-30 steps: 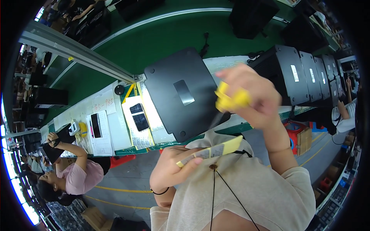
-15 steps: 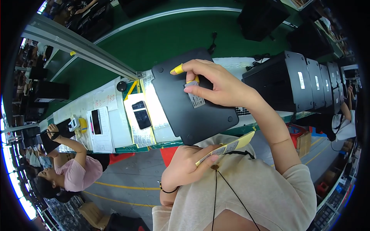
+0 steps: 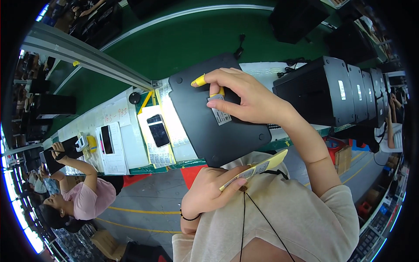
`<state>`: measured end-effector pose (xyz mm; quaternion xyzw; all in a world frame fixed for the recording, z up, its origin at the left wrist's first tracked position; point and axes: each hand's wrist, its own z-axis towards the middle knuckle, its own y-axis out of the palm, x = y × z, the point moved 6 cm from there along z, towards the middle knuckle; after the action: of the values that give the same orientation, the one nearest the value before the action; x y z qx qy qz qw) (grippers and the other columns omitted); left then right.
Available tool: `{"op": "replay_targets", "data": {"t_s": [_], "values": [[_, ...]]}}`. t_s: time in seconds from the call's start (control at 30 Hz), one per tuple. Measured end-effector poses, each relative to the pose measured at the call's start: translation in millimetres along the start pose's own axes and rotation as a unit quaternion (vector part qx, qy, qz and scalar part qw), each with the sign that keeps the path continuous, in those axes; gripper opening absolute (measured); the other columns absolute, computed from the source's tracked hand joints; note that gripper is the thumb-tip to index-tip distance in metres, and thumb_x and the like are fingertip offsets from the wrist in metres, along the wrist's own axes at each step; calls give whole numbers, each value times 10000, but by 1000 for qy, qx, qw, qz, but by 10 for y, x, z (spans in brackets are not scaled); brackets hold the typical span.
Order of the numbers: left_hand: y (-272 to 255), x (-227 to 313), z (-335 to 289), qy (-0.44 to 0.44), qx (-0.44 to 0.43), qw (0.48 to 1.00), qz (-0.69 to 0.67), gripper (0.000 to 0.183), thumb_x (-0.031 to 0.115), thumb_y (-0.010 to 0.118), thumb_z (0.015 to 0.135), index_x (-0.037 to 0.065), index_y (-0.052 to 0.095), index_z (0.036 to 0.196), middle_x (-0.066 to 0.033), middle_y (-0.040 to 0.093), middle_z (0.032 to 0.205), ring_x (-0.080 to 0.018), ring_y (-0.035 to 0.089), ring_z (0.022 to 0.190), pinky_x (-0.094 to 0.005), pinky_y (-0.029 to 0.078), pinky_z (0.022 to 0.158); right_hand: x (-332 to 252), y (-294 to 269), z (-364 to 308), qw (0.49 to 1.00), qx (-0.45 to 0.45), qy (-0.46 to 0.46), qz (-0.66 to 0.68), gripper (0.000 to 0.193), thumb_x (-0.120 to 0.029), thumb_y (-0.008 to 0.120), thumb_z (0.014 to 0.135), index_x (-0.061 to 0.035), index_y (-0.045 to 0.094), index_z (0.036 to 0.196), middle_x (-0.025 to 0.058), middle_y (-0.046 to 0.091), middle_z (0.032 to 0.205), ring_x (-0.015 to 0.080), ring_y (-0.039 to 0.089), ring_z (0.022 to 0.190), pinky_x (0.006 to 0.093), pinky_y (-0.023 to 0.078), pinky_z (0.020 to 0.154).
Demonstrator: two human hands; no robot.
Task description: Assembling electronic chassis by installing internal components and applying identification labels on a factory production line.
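Silver-grey label (image 3: 223, 117) lies at frame centre on the flat face of a black casing (image 3: 198, 126), set on the table (image 3: 136, 153). Right hand (image 3: 253, 97) is over it, thumb and one yellow-covered finger close together at the label's upper end, index finger stretched out ahead; can't tell if it's pinching or just pressing. Left hand (image 3: 208, 191), lower centre, grips a pale yellow backing sheet (image 3: 274, 162) with more printed labels on it, thumb on top. Handling, as judged: label should be near weightless, thin, bendy, probably tacky underneath, easy to crease; best held by an edge or corner. Casing looks stiff, smooth, a bit slippery, likely much heavier; outer edges would be the hold. Writing: fine dark print on the label, too small to read. Sheets of small printed labels (image 3: 159, 158) left of the casing, also unreadable. Red handwritten figures on white paper (image 3: 94, 123), left of frame. White stickers (image 3: 341, 90) on the black cases (image 3: 312, 94) at right, print unclear. No brand made out.
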<state>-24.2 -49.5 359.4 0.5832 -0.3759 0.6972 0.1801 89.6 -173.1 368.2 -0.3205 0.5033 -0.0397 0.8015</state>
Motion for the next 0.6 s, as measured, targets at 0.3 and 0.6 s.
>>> {"op": "replay_targets", "data": {"t_s": [0.3, 0.6], "values": [[9, -40, -29, 8, 5, 1000, 1, 250, 164, 542, 910, 5, 608, 1091, -103, 634, 659, -299, 613, 577, -365, 458, 540, -8, 25, -5, 1000, 5, -17, -21, 341, -149, 662, 835, -37, 565, 1142, 59, 557, 834, 219, 525, 836, 331, 415, 784], [-9, -14, 0, 1, 25, 1000, -13, 246, 148, 568, 895, -14, 625, 1071, -126, 606, 626, -315, 582, 547, -362, 451, 540, -167, -3, 48, 957, 42, -140, -250, 418, -218, 665, 829, -56, 548, 1195, 85, 556, 994, 259, 537, 920, 375, 428, 827]]}}
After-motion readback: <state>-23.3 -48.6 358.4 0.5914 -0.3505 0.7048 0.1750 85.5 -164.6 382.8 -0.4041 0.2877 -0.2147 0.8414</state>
